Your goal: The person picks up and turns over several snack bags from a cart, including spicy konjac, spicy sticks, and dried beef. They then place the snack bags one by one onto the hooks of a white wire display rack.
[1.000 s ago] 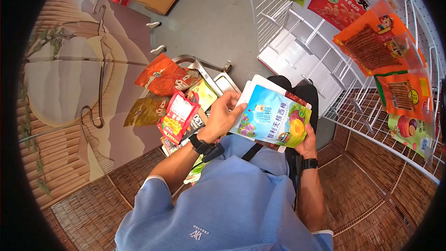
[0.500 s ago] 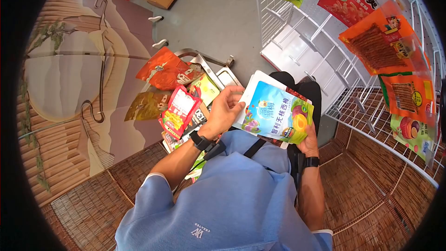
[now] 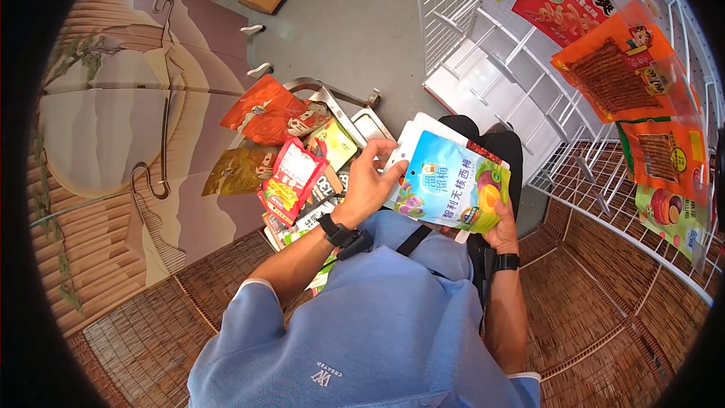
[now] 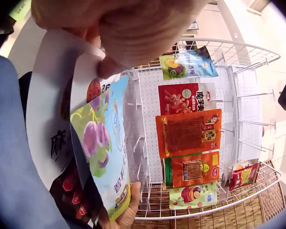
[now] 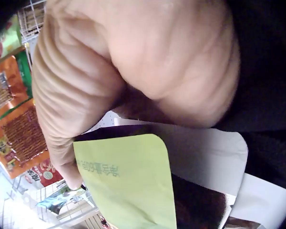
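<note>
A blue-and-green pouch of pitted prunes (image 3: 451,185) lies face up on a small stack of bags over the person's lap. Beneath it, white bag edges (image 3: 411,134) stick out at the upper left. The left hand (image 3: 368,187) pinches the stack's left edge, thumb on top near the hang hole and fingers curled toward the underside. At the opposite end the right hand (image 3: 501,230) grips the prune pouch's lower right corner, thumb along its edge. The right wrist view shows the pouch's plain green back (image 5: 126,181) and more bag edges below the right hand.
A trolley (image 3: 337,115) at the left carries several snack bags, including a red one (image 3: 291,181) and an orange one (image 3: 264,112). To the right stands a white wire rack (image 3: 604,215) with projecting hooks and hanging snack bags (image 3: 604,72). A folding screen (image 3: 106,136) stands farther left.
The prune pouch has slid and turned slightly relative to the white bags beneath, and the stack sits a little farther right. The left thumb lifted slightly, then settled back at the edge.
</note>
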Motion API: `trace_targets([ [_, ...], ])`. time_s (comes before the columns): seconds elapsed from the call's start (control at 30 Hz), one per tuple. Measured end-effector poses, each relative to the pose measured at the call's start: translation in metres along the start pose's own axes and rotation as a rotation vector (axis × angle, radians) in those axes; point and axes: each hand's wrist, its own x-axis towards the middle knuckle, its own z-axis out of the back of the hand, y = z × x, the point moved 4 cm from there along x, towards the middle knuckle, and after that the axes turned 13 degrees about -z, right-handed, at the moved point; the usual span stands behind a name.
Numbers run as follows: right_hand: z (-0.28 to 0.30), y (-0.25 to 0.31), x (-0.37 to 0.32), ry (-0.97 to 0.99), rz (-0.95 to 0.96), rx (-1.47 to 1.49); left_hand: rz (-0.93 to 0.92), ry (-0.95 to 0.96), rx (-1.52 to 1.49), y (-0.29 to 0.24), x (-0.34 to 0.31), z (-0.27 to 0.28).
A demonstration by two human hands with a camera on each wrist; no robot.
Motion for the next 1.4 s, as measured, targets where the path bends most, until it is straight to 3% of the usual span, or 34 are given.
trace_targets([
  [0.07,0.0,0.0,0.0,-0.003,-0.005,0.008,-0.092,-0.022,0.053,-0.003,-0.001,0.0],
  [0.23,0.004,-0.001,0.001,0.008,0.0,0.02,0.131,0.097,0.106,0.009,-0.004,0.0],
  [0.43,-0.022,0.007,-0.001,-0.011,0.056,0.009,0.104,0.106,-0.097,0.014,-0.009,-0.006],
  [0.63,-0.022,0.004,0.003,-0.056,0.121,-0.034,0.042,0.145,-0.066,0.017,-0.012,-0.004],
  [0.77,-0.022,0.003,0.004,-0.06,0.137,-0.065,0.13,0.164,-0.085,0.015,-0.016,-0.002],
  [1.03,-0.022,0.003,0.004,-0.031,0.109,-0.07,0.05,-0.018,-0.097,0.013,-0.011,0.008],
  [1.13,-0.017,0.001,0.006,-0.019,0.093,-0.051,0.14,0.015,-0.029,0.012,-0.008,0.01],
  [1.4,-0.036,0.007,0.001,0.0,0.173,-0.092,0.136,0.028,-0.065,0.018,-0.008,0.011],
])
